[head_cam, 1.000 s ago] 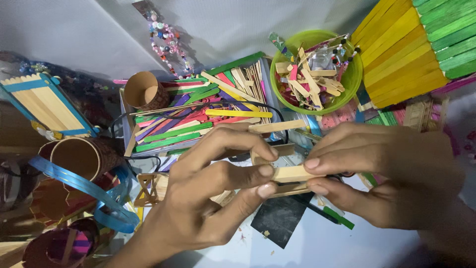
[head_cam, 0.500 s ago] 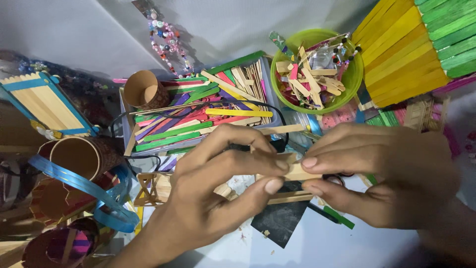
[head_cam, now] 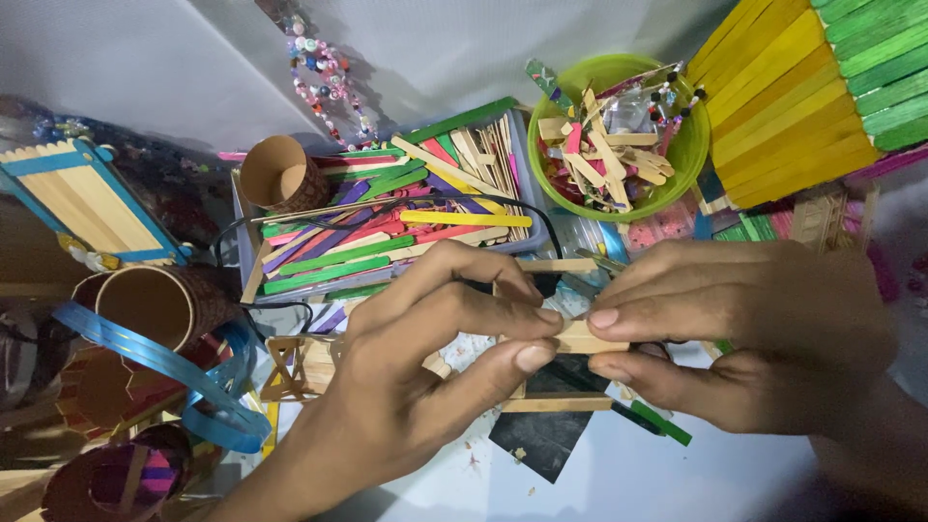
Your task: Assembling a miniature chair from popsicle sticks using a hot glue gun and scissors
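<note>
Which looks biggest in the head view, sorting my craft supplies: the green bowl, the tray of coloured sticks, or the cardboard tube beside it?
1. tray of coloured sticks
2. green bowl
3. cardboard tube
All sit at similar distance, so the order seems reliable.

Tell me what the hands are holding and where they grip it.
Both hands pinch one small plain wooden stick piece: the left hand by its left end, the right hand by its right end, thumb and fingertips on its edges.

We see our left hand (head_cam: 425, 377) and right hand (head_cam: 754, 329) bare, without rings or sleeves, nails short and unpainted.
</note>
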